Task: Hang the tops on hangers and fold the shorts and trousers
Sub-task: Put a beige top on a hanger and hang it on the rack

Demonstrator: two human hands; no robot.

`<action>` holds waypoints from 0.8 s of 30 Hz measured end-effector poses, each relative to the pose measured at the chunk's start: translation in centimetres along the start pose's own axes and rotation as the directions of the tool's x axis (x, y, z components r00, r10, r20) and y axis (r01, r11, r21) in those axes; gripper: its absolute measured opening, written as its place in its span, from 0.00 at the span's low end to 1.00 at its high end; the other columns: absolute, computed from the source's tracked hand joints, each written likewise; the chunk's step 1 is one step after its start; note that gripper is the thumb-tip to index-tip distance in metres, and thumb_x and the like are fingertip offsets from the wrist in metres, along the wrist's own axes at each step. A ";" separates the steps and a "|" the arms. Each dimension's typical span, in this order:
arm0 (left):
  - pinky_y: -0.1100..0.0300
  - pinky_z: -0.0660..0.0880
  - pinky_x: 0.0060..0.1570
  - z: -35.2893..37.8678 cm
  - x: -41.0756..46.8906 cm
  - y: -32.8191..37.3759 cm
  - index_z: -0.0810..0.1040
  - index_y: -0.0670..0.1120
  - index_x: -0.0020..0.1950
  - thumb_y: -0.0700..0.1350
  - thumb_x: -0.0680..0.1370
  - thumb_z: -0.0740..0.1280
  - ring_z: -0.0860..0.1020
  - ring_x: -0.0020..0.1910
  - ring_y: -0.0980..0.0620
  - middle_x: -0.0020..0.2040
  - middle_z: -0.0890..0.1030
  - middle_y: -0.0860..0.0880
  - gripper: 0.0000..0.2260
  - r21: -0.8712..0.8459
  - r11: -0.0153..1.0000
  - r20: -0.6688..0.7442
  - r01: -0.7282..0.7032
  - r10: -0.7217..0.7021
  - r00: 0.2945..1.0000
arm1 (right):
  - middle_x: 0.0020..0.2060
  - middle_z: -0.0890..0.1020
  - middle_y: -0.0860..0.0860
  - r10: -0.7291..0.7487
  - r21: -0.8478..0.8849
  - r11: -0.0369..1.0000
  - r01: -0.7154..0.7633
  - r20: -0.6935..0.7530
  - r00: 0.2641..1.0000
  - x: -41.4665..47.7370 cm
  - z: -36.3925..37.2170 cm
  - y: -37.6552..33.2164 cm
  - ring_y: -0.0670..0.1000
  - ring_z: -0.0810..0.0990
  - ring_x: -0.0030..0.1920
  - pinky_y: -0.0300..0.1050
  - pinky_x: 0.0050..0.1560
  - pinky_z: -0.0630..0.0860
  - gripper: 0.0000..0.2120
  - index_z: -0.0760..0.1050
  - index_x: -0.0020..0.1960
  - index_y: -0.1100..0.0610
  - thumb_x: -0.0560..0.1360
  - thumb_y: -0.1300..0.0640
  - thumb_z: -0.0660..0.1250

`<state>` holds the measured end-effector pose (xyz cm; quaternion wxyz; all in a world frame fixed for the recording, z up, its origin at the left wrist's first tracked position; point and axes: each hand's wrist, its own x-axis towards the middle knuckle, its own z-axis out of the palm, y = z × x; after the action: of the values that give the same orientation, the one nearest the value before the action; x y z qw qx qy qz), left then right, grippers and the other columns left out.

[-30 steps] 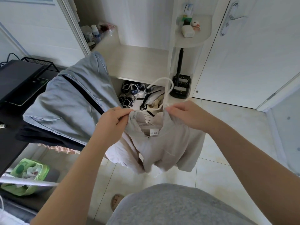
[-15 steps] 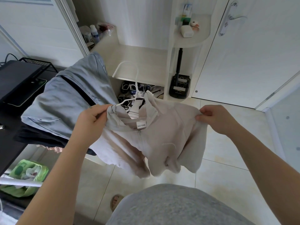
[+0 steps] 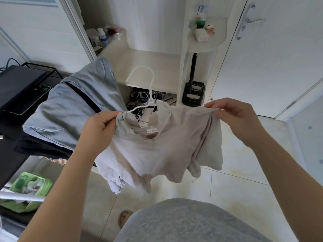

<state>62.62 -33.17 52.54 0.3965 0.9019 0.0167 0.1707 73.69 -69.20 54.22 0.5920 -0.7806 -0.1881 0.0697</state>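
A person's left hand [image 3: 97,128] and right hand [image 3: 234,117], held well apart, each pinched a shoulder of a beige top [image 3: 166,151] and stretched it out in the air above a pale tiled floor [image 3: 244,172]. The fingers of both hands were curled onto the fabric. A white hanger [image 3: 151,101] sat in the top's neck opening, its hook rising above the collar and one arm running down to the cloth at the left hand. A small label showed inside the collar, and the hem hung loose below.

To the left of the top lay a heap of blue-grey clothing [image 3: 70,109] over a dark garment [image 3: 43,147], at the edge of a black tabletop [image 3: 15,84]. Behind the top, shoes [image 3: 139,96] sat under a white shelf [image 3: 150,56]. Beyond the top to the right stood a white door with a metal handle [image 3: 248,20]. Below and left of the top was a green bin [image 3: 31,189].
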 end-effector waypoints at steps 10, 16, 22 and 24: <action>0.65 0.73 0.44 1.9 0.8 2.3 0.82 0.58 0.54 0.35 0.81 0.65 0.77 0.42 0.57 0.41 0.81 0.54 0.17 -0.062 0.992 0.042 -0.114 0.117 0.992 | 0.35 0.79 0.44 -0.033 -0.472 0.874 0.113 0.174 0.984 -0.3 1.4 -1.0 0.44 0.74 0.37 0.32 0.39 0.67 0.07 0.77 0.46 0.49 0.80 0.48 0.64; 0.70 0.72 0.46 2.6 1.4 3.8 0.81 0.57 0.49 0.40 0.79 0.68 0.79 0.46 0.59 0.44 0.82 0.58 0.11 -0.018 1.000 0.041 0.018 -0.017 0.999 | 0.34 0.75 0.61 -0.033 -0.339 0.936 0.098 0.192 0.981 -1.0 2.9 -0.5 0.53 0.71 0.34 0.41 0.36 0.63 0.13 0.75 0.41 0.63 0.82 0.57 0.64; 0.74 0.67 0.47 3.6 2.5 5.7 0.84 0.40 0.55 0.36 0.80 0.67 0.76 0.45 0.54 0.44 0.81 0.47 0.07 0.094 0.988 0.090 -0.119 0.111 0.990 | 0.34 0.75 0.60 -0.007 -0.263 0.963 0.048 0.154 0.988 -1.6 3.6 -0.3 0.44 0.68 0.32 0.36 0.33 0.63 0.11 0.79 0.42 0.60 0.82 0.57 0.65; 0.73 0.68 0.46 3.8 2.8 5.8 0.84 0.40 0.54 0.36 0.81 0.66 0.75 0.45 0.56 0.44 0.81 0.45 0.07 0.089 0.989 0.086 -0.115 0.108 0.990 | 0.34 0.75 0.59 0.003 -0.277 0.960 0.037 0.143 0.990 -1.5 3.2 0.1 0.43 0.68 0.32 0.36 0.33 0.63 0.12 0.78 0.42 0.61 0.81 0.55 0.65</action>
<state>65.82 -39.34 55.18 0.3440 0.9252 -0.0419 0.1548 71.27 -66.87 53.02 0.4617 -0.8477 -0.2442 0.0926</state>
